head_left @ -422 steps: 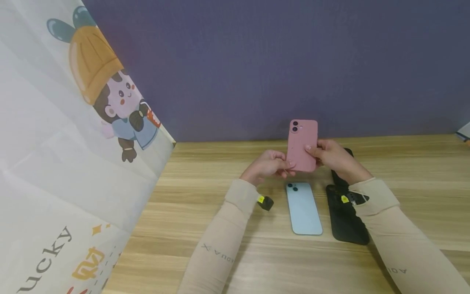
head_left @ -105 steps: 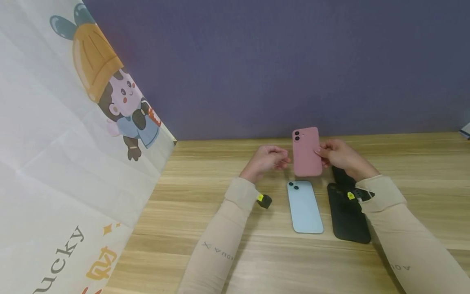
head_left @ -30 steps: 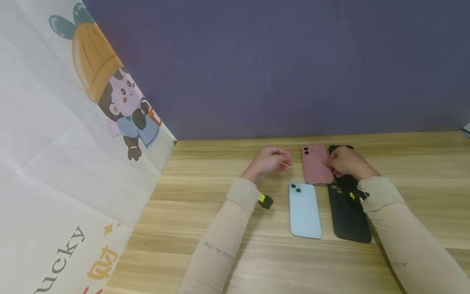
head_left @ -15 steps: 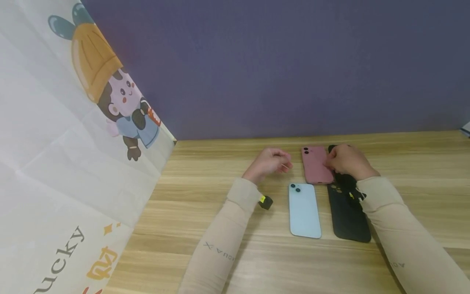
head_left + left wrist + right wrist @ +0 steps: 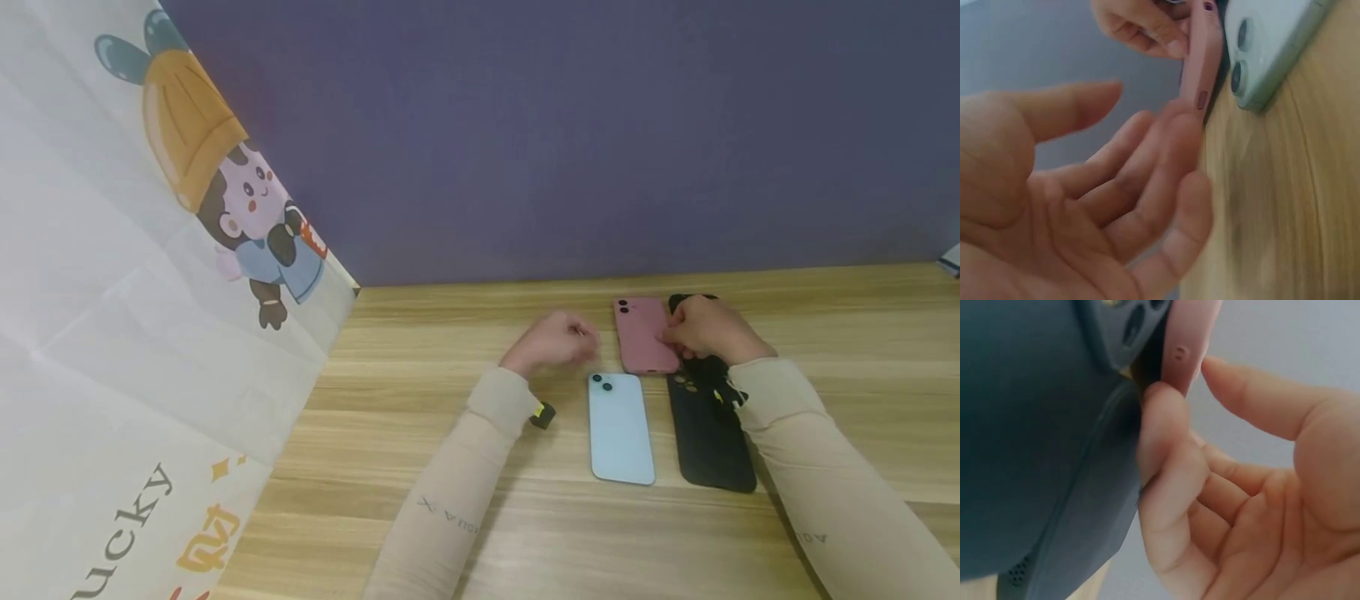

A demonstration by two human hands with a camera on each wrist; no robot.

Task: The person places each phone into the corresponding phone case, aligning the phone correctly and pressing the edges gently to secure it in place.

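Observation:
In the head view a pink-cased phone lies camera side up near the back of the table. My right hand pinches its right edge; in the right wrist view the thumb is on one side and a finger on the other. My left hand, slightly blurred, hovers left of it with loosely bent fingers and holds nothing. A light blue phone lies in front of the pink one. Right of it lies a black phone case with camera holes.
Another black case lies mostly hidden under my right hand. A wrist camera sits by my left cuff. Behind the wooden table rises a dark blue panel; a white printed sheet slopes along the left.
Since 3.5 s ago my right hand has lowered the pink-cased phone from upright to flat on the table. In the last half second my left hand has shifted slightly down and its fingers have moved.

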